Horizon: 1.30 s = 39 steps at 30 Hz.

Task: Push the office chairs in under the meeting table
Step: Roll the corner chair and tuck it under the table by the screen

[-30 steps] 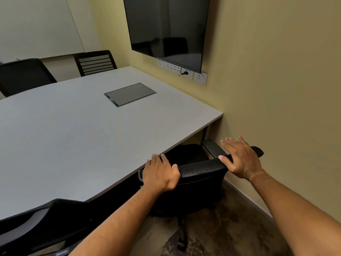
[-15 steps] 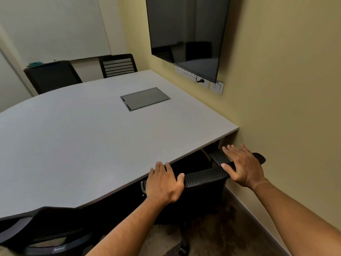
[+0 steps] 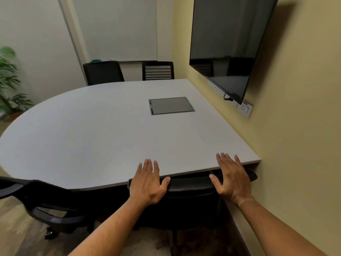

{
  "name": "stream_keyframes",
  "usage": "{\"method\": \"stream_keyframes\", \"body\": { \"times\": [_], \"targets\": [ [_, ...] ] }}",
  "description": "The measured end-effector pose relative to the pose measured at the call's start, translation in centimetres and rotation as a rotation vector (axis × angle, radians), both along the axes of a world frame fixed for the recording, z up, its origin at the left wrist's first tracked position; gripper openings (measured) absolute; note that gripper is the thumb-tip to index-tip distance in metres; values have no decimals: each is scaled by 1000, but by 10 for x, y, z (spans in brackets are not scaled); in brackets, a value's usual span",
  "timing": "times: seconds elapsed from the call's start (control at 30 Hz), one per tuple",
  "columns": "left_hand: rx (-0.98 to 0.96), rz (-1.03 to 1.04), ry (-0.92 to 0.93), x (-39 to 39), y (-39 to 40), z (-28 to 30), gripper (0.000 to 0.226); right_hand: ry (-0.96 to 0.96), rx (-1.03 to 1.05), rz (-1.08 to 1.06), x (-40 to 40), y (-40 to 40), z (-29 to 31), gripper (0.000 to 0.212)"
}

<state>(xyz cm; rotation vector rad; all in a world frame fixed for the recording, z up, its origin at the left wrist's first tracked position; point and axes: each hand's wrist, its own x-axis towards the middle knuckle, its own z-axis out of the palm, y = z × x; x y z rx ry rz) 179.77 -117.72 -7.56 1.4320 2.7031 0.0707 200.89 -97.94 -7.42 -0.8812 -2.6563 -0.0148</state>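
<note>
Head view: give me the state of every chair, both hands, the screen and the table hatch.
Near chair: backrest top at the table edge.
Left chair: not pushed in.
Two far chairs: against the table.
Left hand: fingers flat on near chair's backrest.
Right hand: likewise.
Wall screen: dark.
Table hatch: closed.

Both hands, left [image 3: 148,183] and right [image 3: 232,179], lay flat with fingers spread on the mesh top of a chair [image 3: 191,183] whose back met the edge of the grey table [image 3: 92,137], while another chair [image 3: 46,204] stood out at the left, below a wall screen [image 3: 227,45].
</note>
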Motion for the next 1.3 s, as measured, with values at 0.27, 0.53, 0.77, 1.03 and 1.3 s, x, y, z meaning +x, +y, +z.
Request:
{"method": "stream_keyframes", "body": {
  "times": [0.27, 0.53, 0.77, 1.03, 1.3],
  "targets": [
    [68, 85, 13, 14, 34, -2, 92, -1, -7, 86, -7, 55, 1, 80],
    [100, 125, 43, 4, 56, -3, 93, 5, -4, 113, -24, 83, -2, 81],
    [90, 109, 81, -22, 54, -1, 93, 36, -3, 116, -42, 81, -4, 80],
    [105, 95, 77, -23, 54, -3, 95, 19, 22, 94, -41, 80, -7, 84],
    [106, 61, 32, -22, 47, 5, 87, -8, 24, 90, -40, 69, 3, 92]
  ]
}}
